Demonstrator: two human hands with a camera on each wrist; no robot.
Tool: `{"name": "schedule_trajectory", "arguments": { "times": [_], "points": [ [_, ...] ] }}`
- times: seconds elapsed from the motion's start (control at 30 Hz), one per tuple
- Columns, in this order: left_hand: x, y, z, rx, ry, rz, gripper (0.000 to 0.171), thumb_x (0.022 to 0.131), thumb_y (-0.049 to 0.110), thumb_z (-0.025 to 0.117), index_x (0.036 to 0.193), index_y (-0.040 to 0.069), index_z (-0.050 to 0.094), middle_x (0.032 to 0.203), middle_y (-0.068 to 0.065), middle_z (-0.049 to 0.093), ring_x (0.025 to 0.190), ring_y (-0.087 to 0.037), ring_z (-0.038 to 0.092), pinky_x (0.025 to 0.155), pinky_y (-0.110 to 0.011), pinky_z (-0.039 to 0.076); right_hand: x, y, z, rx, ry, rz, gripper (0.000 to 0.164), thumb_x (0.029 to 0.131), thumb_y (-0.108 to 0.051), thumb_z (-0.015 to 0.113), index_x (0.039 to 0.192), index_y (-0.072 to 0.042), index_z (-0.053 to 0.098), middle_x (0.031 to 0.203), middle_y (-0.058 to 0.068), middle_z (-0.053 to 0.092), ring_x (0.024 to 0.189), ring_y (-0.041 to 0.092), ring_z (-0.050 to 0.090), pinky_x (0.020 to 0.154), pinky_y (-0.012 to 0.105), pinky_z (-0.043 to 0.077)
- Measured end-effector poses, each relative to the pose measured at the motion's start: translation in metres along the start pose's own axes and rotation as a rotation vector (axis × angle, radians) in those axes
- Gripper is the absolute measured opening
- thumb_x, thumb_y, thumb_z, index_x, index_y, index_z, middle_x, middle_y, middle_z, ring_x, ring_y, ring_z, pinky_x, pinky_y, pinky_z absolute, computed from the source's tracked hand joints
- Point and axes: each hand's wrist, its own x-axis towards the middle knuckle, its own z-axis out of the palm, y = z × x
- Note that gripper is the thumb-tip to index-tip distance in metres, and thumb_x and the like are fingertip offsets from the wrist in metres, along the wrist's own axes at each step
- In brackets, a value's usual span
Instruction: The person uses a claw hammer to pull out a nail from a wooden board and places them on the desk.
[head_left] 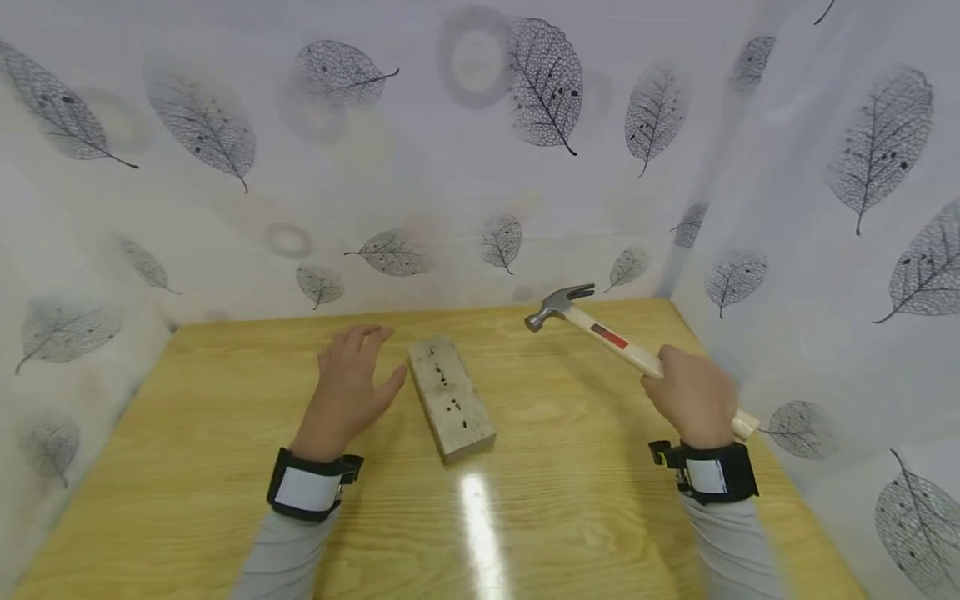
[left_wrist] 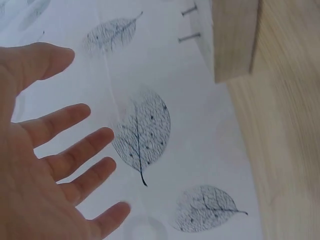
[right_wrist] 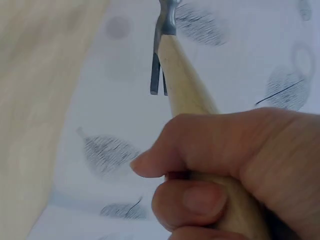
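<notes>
My right hand grips a claw hammer by its pale wooden handle, which bears a black and red label. The steel hammer head points up and left, raised over the table's far right part. In the right wrist view, the thumb and fingers curl round the handle. A wooden block lies on the table between the hands, with several nails standing out of its top face. Just left of the block is my left hand, its fingers spread and holding nothing.
The wood-grain table runs back to a pale curtain printed with dark leaf shapes. More of this curtain borders the right side. Each wrist wears a black strap.
</notes>
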Motion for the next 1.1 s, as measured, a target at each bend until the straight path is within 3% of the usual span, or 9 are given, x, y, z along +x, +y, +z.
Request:
{"name": "schedule_trajectory", "arguments": {
  "times": [0.13,0.3,0.5,0.67,0.83,0.97,1.1],
  "points": [
    [0.000,0.011,0.004,0.021,0.056,0.134,0.060,0.089,0.029,0.076,0.139,0.001,0.056,0.137,-0.021,0.054,0.130,-0.042,0.045,0.110,-0.068,0.025,-0.001,-0.039,-0.005,0.004,0.029,-0.072,0.010,0.082,-0.011,0.069,0.078,-0.008,0.060,0.057,0.003,0.049,0.048,0.022,0.044,0.040,0.036,0.030],
    [0.001,0.030,0.014,0.055,0.100,0.224,0.067,0.084,0.032,0.080,0.140,0.005,0.055,0.139,-0.017,0.053,0.135,-0.039,0.043,0.115,-0.061,0.027,-0.003,-0.088,-0.004,0.026,-0.015,-0.141,0.007,0.083,-0.011,0.072,0.087,-0.009,0.066,0.060,0.003,0.054,0.050,0.022,0.048,0.042,0.035,0.035],
    [-0.002,0.060,0.030,0.086,0.054,0.328,0.074,0.086,0.033,0.079,0.149,0.009,0.048,0.150,-0.013,0.050,0.144,-0.037,0.039,0.120,-0.059,0.029,-0.006,-0.134,0.002,0.021,-0.065,-0.227,0.015,0.080,-0.016,0.081,0.092,-0.013,0.071,0.065,0.001,0.059,0.053,0.019,0.052,0.043,0.033,0.039],
    [-0.006,0.069,0.039,0.170,0.044,0.315,0.079,0.086,0.037,0.079,0.153,0.014,0.045,0.152,-0.008,0.049,0.146,-0.033,0.039,0.119,-0.065,0.025,-0.014,-0.157,0.004,-0.010,-0.073,-0.308,0.017,0.078,-0.017,0.083,0.089,-0.017,0.070,0.064,-0.003,0.057,0.054,0.018,0.051,0.044,0.033,0.038],
    [-0.007,0.068,0.043,0.205,0.045,0.298,0.069,0.086,0.037,0.078,0.146,0.015,0.053,0.138,-0.006,0.059,0.137,-0.031,0.048,0.117,-0.068,0.026,-0.021,-0.168,0.006,-0.041,-0.097,-0.352,0.017,0.077,-0.016,0.081,0.085,-0.021,0.067,0.061,-0.006,0.053,0.054,0.016,0.050,0.042,0.032,0.035],
    [-0.006,0.068,0.045,0.174,0.043,0.306,0.045,0.087,0.035,0.077,0.125,0.015,0.064,0.115,-0.002,0.066,0.117,-0.026,0.059,0.111,-0.060,0.037,-0.027,-0.172,0.007,-0.047,-0.092,-0.384,0.018,0.077,-0.014,0.080,0.080,-0.022,0.064,0.058,-0.007,0.050,0.052,0.014,0.049,0.041,0.032,0.034],
    [-0.004,0.068,0.046,0.146,0.027,0.323,0.025,0.086,0.029,0.078,0.100,0.016,0.063,0.090,0.003,0.062,0.089,-0.019,0.062,0.099,-0.047,0.048,-0.029,-0.176,0.010,-0.033,-0.089,-0.413,0.020,0.075,-0.012,0.078,0.075,-0.022,0.060,0.056,-0.007,0.048,0.050,0.013,0.046,0.040,0.031,0.032]
  ]
}}
